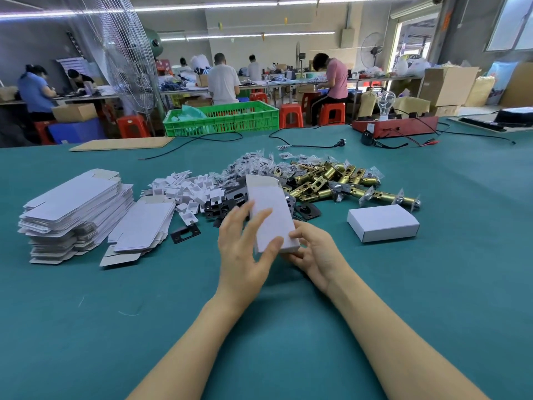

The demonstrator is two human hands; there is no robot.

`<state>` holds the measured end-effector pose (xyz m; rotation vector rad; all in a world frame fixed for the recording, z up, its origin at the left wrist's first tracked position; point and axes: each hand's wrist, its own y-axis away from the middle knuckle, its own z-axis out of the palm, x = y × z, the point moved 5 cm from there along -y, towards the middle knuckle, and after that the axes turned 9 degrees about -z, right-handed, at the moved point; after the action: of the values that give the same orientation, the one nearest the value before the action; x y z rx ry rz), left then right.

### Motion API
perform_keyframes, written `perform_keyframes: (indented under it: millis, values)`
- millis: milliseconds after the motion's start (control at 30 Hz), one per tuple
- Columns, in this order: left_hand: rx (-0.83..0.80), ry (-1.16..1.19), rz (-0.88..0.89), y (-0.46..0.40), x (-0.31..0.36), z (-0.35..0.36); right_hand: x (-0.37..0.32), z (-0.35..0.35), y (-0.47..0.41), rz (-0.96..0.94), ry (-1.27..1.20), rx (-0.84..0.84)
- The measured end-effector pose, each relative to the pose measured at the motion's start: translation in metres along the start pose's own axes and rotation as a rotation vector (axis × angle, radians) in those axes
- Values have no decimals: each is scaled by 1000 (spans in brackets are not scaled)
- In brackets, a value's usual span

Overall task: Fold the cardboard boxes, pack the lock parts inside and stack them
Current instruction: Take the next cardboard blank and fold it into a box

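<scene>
I hold a white cardboard box above the green table, its far flap open and pointing away from me. My left hand lies against the box's left side, with straight fingers on its top face and the thumb at its near edge. My right hand grips the near right corner from below. Behind the box lie brass latch bolts, black strike plates, white plastic pieces and small bagged screws. A closed white box rests to the right.
Stacks of flat unfolded boxes sit at the left, a smaller pile beside them. Farther back are a cardboard sheet, black cables, a red device and a green crate. People work at distant benches.
</scene>
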<state>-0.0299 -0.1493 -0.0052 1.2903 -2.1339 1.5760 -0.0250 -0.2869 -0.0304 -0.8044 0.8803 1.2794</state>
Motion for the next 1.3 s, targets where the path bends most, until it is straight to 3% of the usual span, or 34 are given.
perform_keyframes:
  millis: [133, 233, 700, 1300]
  values:
    - [-75, 298, -458, -1, -23, 1, 1, 2, -3, -49, 84, -69]
    - [-121, 509, -627, -1, -33, 3, 3, 3, -4, -71, 115, -94]
    - [-232, 640, -573, -4, -33, 8, -1, 1, -6, -361, 307, -62]
    - [-269, 693, -641, -4, -40, 10, 3, 1, -9, -360, 263, -126]
